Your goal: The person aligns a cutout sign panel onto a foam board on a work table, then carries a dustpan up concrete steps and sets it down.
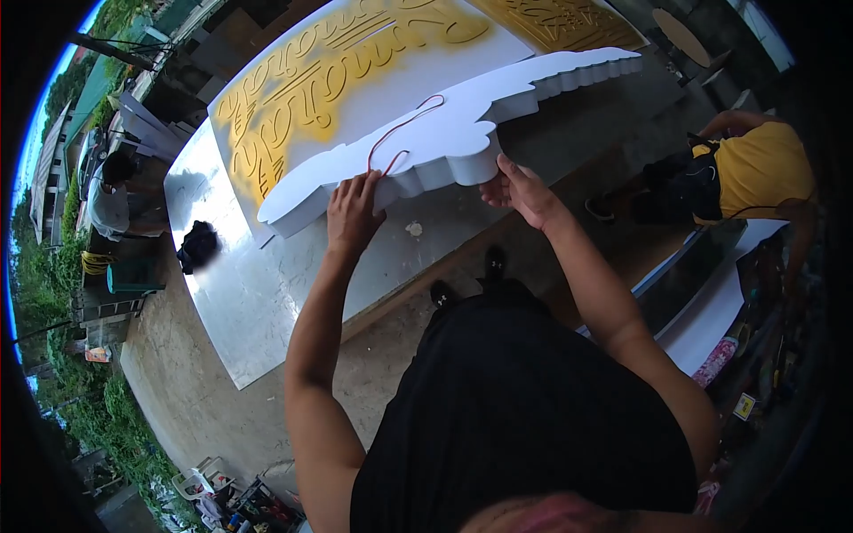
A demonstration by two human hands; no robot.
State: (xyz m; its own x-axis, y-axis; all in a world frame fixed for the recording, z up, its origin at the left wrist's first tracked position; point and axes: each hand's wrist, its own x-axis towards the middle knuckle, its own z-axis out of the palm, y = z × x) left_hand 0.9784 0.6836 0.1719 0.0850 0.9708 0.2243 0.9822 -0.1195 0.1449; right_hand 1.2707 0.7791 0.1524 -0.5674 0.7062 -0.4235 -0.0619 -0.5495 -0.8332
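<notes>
A long white sign panel (426,142) with a scalloped outline and thick side walls is tilted above the metal-topped table (267,302). Its flat white face is toward me, and a red wire (382,140) comes out of that face in loops. My left hand (354,213) grips the near edge of the panel, fingers over the top beside the wire's end. At the rounded lobe on the right, my right hand (526,191) holds the edge with the thumb up and the fingers curled; part of its grip is hidden.
Behind the panel lies a white sheet (391,80) with lettering outlines and gold spray paint. A dark bundle (197,247) rests at the table's left edge. One person (760,173) in a yellow shirt bends at right; another person (111,204) is at far left.
</notes>
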